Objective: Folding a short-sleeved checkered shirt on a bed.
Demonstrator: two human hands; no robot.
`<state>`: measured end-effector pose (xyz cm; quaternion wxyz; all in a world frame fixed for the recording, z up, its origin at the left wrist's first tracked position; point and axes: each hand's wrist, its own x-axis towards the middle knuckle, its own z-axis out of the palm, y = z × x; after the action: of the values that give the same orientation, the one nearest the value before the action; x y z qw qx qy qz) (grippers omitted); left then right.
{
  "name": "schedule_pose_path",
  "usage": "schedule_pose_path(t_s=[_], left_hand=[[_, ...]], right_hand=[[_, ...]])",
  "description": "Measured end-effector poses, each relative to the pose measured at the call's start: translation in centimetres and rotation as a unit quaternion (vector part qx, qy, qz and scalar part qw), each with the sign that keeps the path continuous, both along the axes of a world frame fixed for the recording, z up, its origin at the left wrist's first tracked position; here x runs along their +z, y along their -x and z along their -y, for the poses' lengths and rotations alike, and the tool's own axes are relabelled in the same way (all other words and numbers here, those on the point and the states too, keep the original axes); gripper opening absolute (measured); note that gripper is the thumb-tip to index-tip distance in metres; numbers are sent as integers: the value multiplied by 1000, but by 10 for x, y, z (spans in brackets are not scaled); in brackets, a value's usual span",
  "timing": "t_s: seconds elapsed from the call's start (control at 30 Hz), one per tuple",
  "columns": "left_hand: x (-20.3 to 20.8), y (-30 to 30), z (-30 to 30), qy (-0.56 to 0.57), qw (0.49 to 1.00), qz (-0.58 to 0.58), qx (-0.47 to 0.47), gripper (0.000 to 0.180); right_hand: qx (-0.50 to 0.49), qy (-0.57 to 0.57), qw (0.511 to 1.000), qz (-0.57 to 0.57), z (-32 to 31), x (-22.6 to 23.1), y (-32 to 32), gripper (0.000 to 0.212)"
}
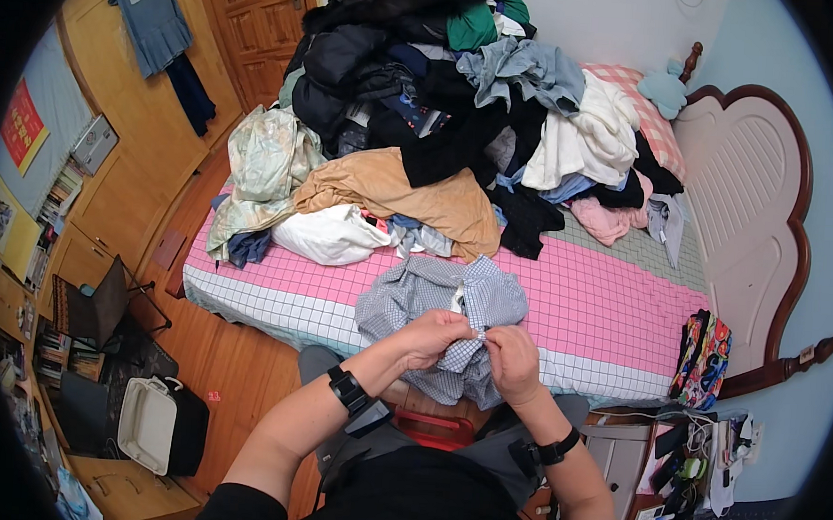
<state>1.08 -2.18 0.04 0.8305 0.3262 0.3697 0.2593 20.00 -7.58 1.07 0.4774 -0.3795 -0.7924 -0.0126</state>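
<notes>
A blue-and-white checked shirt [410, 288] lies bunched at the near edge of the bed, partly hanging over it toward my lap. My left hand [439, 338] pinches the shirt's front edge. Close beside it, my right hand [513, 359] pinches the same strip of cloth, with the fingertips of both hands nearly meeting. Whether a button sits between them is too small to tell. The shirt's collar lies just beyond my hands.
A tall heap of clothes [378, 98] covers the bed's far side, with a tan garment [401, 198] and a white one [333, 235] in front. The headboard [746, 174] and a cluttered nightstand [614, 449] stand right. A black-and-white bin [149, 425] and folding chair [94, 309] are left.
</notes>
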Motion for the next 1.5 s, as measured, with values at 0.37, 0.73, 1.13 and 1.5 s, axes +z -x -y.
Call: schedule_pose_path(t_s=[0.37,0.73,1.13,1.5], left_hand=[[10,-2,3,-3,1000,5,26,11],[24,0,4,-104,994,-40,-12,8],[27,-6,4,-102,990,-96,0,14],[14,-1,2,-9,999,-30,-40,21]], right_hand=[[-28,17,999,-4,2,1,0,16],[-36,8,999,33,1,-6,-4,22],[-23,-40,994,104,-3,-7,-11,23],[0,-88,988,130,-2,-2,-17,21]])
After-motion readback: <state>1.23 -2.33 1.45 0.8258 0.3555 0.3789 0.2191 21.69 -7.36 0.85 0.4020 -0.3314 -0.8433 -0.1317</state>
